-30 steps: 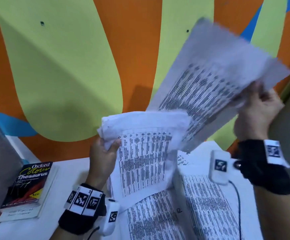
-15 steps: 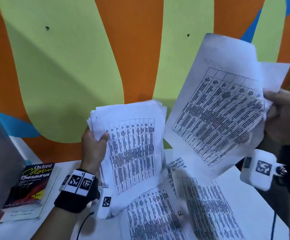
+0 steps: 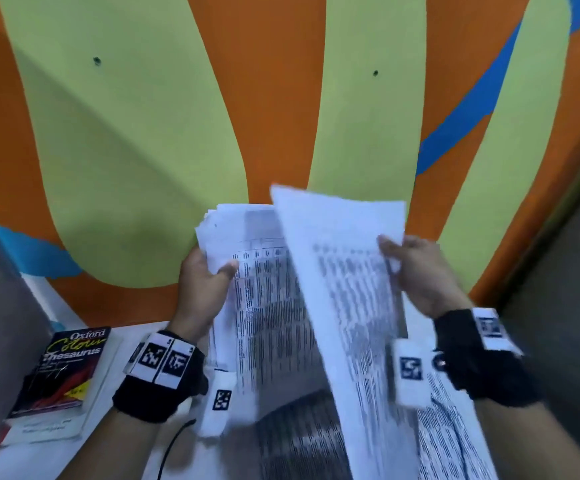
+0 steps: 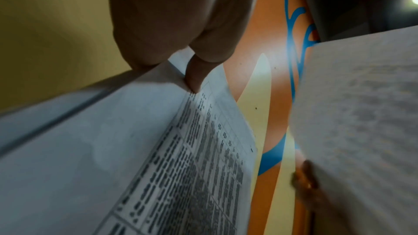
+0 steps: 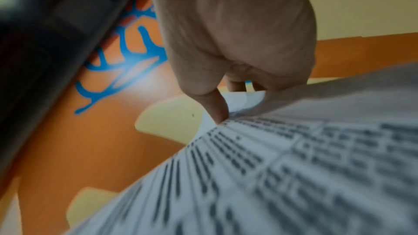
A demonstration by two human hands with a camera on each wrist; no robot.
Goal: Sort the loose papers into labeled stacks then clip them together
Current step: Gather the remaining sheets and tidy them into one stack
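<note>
Head view: my left hand [image 3: 202, 289] holds the stack [image 3: 247, 271] upright in front of the wall, thumb curled over its front face near the top left corner, fingers behind. My right hand [image 3: 420, 271] pinches the sheet [image 3: 344, 306] at its upper right edge, thumb on the printed side. Both are clear of the table [image 3: 56, 459]; more papers [image 3: 455, 438] lie flat on it below my right wrist, and a thesaurus [image 3: 63, 372] sits well off to the left.

What matters is how the sheet lies against the stack. Both run long axis up and down, but the sheet leans, its top tipped left so that its left edge crosses in front of the stack's right side. The left wrist view shows a gap between the two higher up, so I judge them overlapping in sight, not yet pressed together. My right hand is on the sheet's far side from the stack, so joining them would mean swinging the sheet leftward and squaring its tilt; my left hand need only hold firm.
</note>
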